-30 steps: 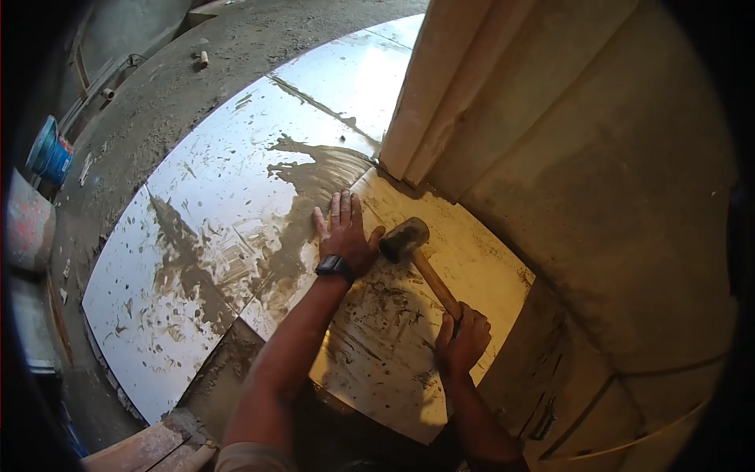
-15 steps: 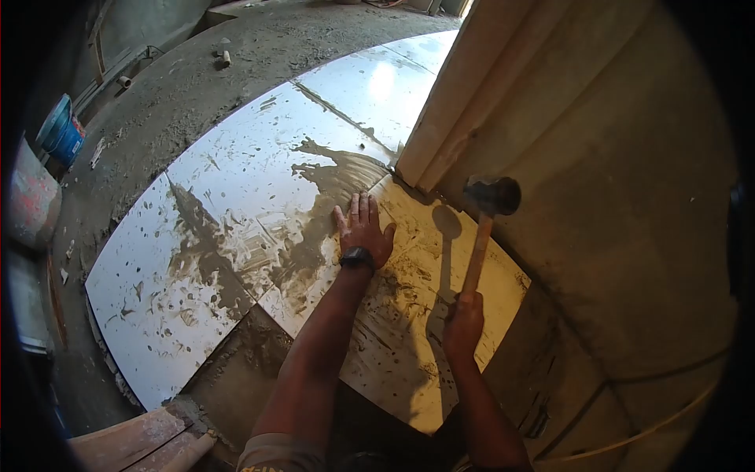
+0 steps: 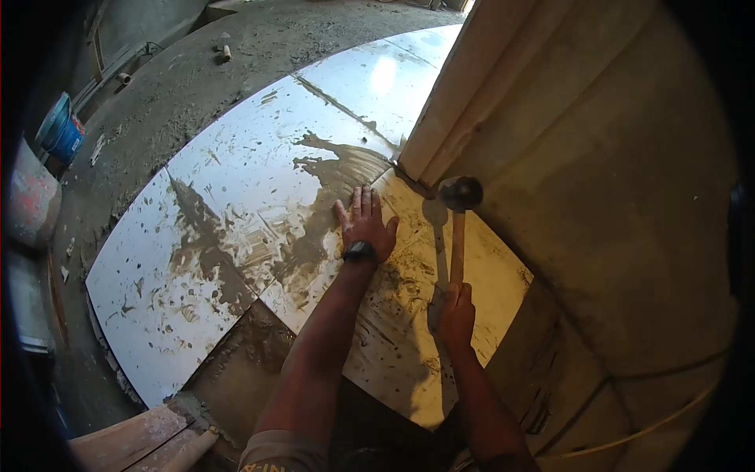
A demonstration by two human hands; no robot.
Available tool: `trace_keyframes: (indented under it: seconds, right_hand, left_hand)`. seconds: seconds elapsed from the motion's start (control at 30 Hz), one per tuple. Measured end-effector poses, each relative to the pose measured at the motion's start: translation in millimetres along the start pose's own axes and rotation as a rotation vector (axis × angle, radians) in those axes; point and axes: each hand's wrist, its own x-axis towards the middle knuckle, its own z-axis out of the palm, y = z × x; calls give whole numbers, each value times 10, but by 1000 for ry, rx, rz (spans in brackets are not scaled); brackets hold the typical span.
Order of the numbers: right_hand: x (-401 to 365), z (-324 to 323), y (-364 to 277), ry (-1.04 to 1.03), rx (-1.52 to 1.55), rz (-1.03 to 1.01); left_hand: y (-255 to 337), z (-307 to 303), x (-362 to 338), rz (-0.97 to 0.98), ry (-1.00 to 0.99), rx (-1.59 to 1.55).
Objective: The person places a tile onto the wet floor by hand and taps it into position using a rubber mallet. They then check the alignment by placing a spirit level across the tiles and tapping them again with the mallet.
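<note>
Fingers apart, my left hand [image 3: 367, 228] lies flat on mortar-smeared white tiles [image 3: 236, 149], around a joint between them; a dark watch [image 3: 359, 250] is on that wrist. My right hand [image 3: 456, 315] is closed around the wooden handle of a mallet [image 3: 460, 193]. The mallet's black head is up near the tile corner by the wooden door frame [image 3: 464, 86], and its shadow falls on the tile just to the left. Wet grey mortar is smeared over the tiles left of my left hand.
A blue bucket [image 3: 61, 130] and a paint-stained container [image 3: 33, 197] stand at the far left. Rough grey ground [image 3: 181, 86] borders the tiles. A wall [image 3: 629, 197] rises on the right. Boards [image 3: 134, 440] lie at the lower left, beside exposed wet mortar [image 3: 244, 362].
The mallet head has moved left, and its shadow now lies closer to it. My right hand has shifted slightly left and up. My left hand has stayed almost still.
</note>
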Motion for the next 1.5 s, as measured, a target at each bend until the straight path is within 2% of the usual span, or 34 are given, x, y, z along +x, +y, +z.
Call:
trace_keyframes:
  seconds: [0.1, 0.23, 0.3, 0.33, 0.4, 0.47, 0.53, 0.57, 0.6, 0.7, 0.83, 0.9, 0.93, 1.03, 1.1, 1.13, 1.2, 1.33, 1.37, 1.4, 1.47, 1.5]
  right_hand:
    - [66, -15, 54, -77, -171, 36]
    - [4, -86, 7, -32, -14, -14]
    - [55, -88, 40, -155, -238, 67]
    - [57, -123, 65, -152, -239, 69]
    - [112, -172, 61, 12, 51, -51]
    - [82, -231, 43, -32, 97, 6]
    - [70, -218, 117, -16, -129, -3]
    - [106, -243, 168, -100, -242, 0]
    - [94, -273, 186, -97, -244, 2]
    - [44, -249, 231, 37, -6, -68]
    - [-30, -212, 272, -23, -167, -21]
    - [-86, -226, 214, 14, -17, 3]
    - [-138, -213, 248, 59, 17, -47]
    - [-307, -215, 251, 15, 22, -11]
    - [-392, -198, 201, -121, -234, 81]
    - [-417, -95, 430, 24, -228, -177]
    - [-478, -76, 431, 35, -49, -135]
    - [-487, -63, 359, -20, -265, -106]
    - [-418, 25, 457, 47, -222, -110]
    - [-401, 32, 458, 54, -260, -139]
    - [-411, -14, 310, -18, -317, -46]
    - [-410, -8, 341, -1, -304, -78]
  left_hand:
    - [-1, 2, 13, -8, 2, -28]
    - [-23, 18, -27, -1, 34, -18]
    - [-7, 26, 3, 1, 37, -18]
    - [14, 25, -9, 4, 35, -20]
    - [-1, -5, 9, -3, 0, -20]
    - [-21, -4, -1, -10, 0, -8]
    - [6, 14, -9, 3, 1, -8]
    - [0, 8, -3, -1, 10, -23]
    - [4, 2, -3, -5, 18, -35]
    - [-3, -11, 25, -5, 17, -23]
    - [1, 50, -4, 9, 49, -34]
    - [-25, 16, 19, 4, 77, -32]
    - [-19, -22, 19, 4, 38, -44]
    - [-5, -24, 20, -5, 4, -67]
    - [-4, -29, 13, -28, -25, -79]
    - [-16, -26, 24, -9, -24, -104]
    - [-37, -78, 25, 1, -34, -94]
    - [-225, -86, 10, 67, -11, -292]
    - [-236, -48, -23, 117, 8, -385]
    - [-252, -79, -120, 118, 8, -385]
    - [-341, -213, -388, -14, 0, -74]
    - [-388, -293, -506, -85, -25, -50]
